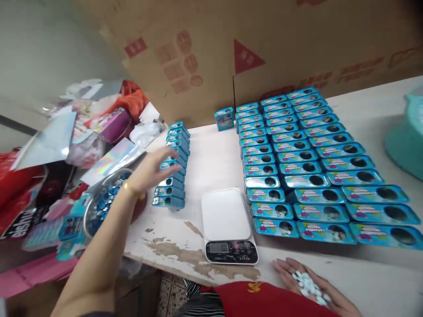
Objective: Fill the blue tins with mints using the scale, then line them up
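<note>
My left hand (153, 169), with a gold bracelet at the wrist, reaches over a row of small blue tins (175, 201) left of the middle. Its fingers are apart and somewhat blurred, and nothing shows between them. It hides the middle tins of that row. Small white tablets (156, 200) sit on the left ends of several of these tins. My right hand (325, 293) is palm up and cupped at the bottom right, holding a heap of white tablets (309, 284).
A white kitchen scale (226, 215) lies mid-table. Blue tins with oval openings (284, 169) stand in columns at right; one tin (224, 119) stands by the cardboard (211, 53). A metal bowl (86, 220) of blue pieces, bags at left, and a teal container (405, 136) at right.
</note>
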`<state>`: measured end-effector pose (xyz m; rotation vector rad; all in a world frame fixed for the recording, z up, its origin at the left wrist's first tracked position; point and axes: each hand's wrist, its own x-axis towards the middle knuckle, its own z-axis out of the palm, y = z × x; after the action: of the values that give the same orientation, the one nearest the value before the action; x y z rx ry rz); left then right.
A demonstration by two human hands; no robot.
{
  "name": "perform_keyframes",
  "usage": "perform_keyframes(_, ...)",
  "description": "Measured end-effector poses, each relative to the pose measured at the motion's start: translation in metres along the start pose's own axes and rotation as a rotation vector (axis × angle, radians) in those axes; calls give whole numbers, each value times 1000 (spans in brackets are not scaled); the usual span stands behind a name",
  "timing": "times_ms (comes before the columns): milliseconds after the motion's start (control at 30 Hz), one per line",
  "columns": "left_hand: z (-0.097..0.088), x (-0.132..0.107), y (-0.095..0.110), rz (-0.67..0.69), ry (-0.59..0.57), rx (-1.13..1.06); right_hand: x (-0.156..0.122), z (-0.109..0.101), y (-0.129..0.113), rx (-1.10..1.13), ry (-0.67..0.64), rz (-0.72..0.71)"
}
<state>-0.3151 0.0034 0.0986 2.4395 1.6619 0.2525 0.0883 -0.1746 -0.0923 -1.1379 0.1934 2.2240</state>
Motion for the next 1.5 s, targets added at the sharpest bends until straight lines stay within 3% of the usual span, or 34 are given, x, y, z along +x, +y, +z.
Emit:
perform_keyframes(100, 20, -95, 15, -132, -15, 163, 1, 3, -4, -4, -7, 13)
perform_keyframes(167, 48, -129, 15, -208, -17, 290, 1, 7, -4, 4, 2, 1)
perform_keyframes(233, 73, -142, 14, -270, 1, 382, 0, 10, -4, 5, 23, -13)
perform_keyframes(333, 88, -139, 19, -304, 40, 459, -4, 17, -3, 21, 36, -16)
perform_keyframes(433, 76, -130, 39, -210, 58, 464, -11, 26, -1, 37, 2, -9)
perform_keyframes(600, 55, -102, 97, 0, 51, 353, -15, 38, 5, 20, -104, 7)
perform_keyframes(700, 64, -74, 125, 91, 2, 339, -13, 42, 7, -10, -176, 29)
perform_keyframes(833, 86, -40, 142, 136, -107, 379, -13, 44, 6, -19, -225, 34)
perform_keyframes(967, 93, -25, 143, 144, -179, 368, -16, 47, 5, -15, -231, 39)
perform_keyframes(1067, 80, -29, 135, 171, -50, 243, -17, 48, 4, -7, -224, 53)
perform_keyframes(1167, 61, -46, 121, 110, 188, 79, -17, 47, 3, 0, -219, 57)
perform_keyframes(1300, 47, -79, 98, -93, 425, -54, -17, 47, 3, -8, -208, 57)
perform_keyframes(1400, 54, -102, 85, -227, 465, -92, -16, 50, 2, -15, -193, 64)
perform_keyframes(1500, 66, -116, 79, -267, 421, -118, -15, 53, 2, -13, -170, 76)
